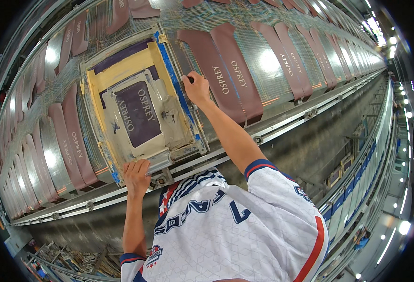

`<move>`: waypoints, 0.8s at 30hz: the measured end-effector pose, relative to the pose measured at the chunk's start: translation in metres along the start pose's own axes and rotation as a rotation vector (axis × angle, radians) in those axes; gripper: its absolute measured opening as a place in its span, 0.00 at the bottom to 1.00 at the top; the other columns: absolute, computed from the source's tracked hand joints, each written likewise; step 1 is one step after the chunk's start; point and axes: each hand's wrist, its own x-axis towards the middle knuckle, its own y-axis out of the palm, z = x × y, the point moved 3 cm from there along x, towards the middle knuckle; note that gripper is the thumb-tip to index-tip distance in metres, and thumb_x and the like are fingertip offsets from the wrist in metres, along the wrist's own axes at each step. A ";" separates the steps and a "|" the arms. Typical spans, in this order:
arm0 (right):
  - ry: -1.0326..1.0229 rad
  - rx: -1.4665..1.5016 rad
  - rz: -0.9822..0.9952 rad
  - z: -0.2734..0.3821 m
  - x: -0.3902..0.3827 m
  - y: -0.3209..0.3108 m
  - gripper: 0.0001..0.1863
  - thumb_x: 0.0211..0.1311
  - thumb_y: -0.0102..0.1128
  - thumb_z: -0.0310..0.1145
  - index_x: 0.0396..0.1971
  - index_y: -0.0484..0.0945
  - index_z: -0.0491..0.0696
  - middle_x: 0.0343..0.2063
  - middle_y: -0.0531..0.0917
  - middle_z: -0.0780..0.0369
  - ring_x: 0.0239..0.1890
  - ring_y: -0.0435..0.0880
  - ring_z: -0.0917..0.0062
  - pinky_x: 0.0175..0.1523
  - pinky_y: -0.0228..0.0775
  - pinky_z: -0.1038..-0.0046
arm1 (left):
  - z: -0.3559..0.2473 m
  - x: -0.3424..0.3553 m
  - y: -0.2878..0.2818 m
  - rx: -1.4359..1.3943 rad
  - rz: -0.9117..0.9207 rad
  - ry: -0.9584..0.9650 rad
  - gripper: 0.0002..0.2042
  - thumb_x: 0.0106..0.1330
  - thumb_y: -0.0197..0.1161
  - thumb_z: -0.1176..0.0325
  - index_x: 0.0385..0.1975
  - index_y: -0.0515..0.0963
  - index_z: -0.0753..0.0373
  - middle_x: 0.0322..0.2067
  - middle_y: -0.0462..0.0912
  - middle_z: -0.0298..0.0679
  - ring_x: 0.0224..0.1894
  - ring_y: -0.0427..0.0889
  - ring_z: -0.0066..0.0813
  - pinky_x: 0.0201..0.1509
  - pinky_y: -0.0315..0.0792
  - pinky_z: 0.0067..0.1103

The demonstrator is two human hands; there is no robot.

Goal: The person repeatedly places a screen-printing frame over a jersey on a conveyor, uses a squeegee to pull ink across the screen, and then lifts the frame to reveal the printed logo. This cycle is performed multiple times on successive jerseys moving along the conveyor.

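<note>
My left hand (137,177) was at the near end of a rectangular printing frame (96,123), its fingers bent over the lower edge beside the end of a grey metal bar (159,162). I could not tell whether it gripped the frame, the bar or both. My right hand (198,88) was closed, thumb side up, around a small dark thing (190,80) too hidden to make out, just beside the frame's right side.

The frame lay flat on a long counter (269,61), in front of me and left of my right forearm. A dark purple window (138,115) with pale lettering showed at its middle, edged in smeared beige. Yellow tape (127,60) ran along the far end and left side, and blue tape (174,75) lined the right.

Maroon pieces (242,89) with pale lettering lay on the counter right of the frame, and a similar maroon pair (75,136) lay to its left; more stretched away in rows on both sides. Thin coloured lines crisscrossed the shiny surface. A metal rail (287,122) followed the counter's near edge, close to my white jersey (225,225) with its navy and red trim.
</note>
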 end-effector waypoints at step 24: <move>-0.477 -0.516 0.910 0.160 0.065 0.121 0.16 0.57 0.71 0.39 0.41 0.82 0.47 0.37 0.86 0.54 0.43 0.85 0.58 0.47 0.76 0.61 | 0.189 0.255 0.004 -0.147 0.117 -0.098 0.10 0.50 0.75 0.66 0.29 0.85 0.61 0.26 0.84 0.43 0.33 0.83 0.48 0.41 0.74 0.37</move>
